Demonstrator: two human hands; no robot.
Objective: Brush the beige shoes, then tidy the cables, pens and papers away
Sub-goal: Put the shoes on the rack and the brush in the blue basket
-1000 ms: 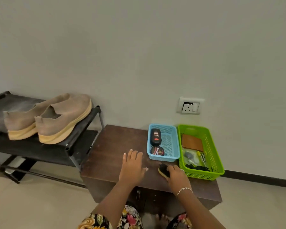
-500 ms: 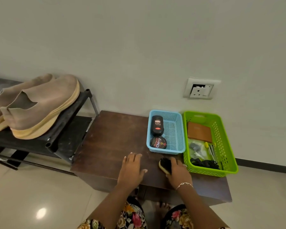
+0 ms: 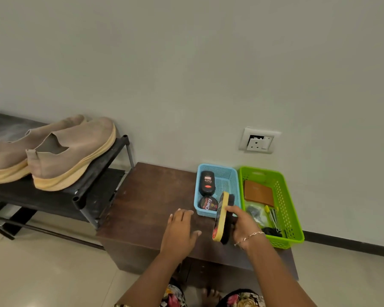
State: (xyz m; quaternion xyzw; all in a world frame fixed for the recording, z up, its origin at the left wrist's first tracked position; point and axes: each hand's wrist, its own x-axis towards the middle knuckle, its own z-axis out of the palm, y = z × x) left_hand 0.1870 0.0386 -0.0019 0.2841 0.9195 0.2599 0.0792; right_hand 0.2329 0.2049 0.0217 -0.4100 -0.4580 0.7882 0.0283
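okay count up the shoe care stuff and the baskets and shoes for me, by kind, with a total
Beige shoes: 2
Shoe brush, held in the right hand: 1
Polish bottle: 1
Polish tin: 1
Baskets: 2, one blue basket, one green basket
Total: 7

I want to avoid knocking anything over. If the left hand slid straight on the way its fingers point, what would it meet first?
Probably the near left corner of the blue basket: the left hand lies flat on the wooden table, fingers aimed there. Depth is unclear.
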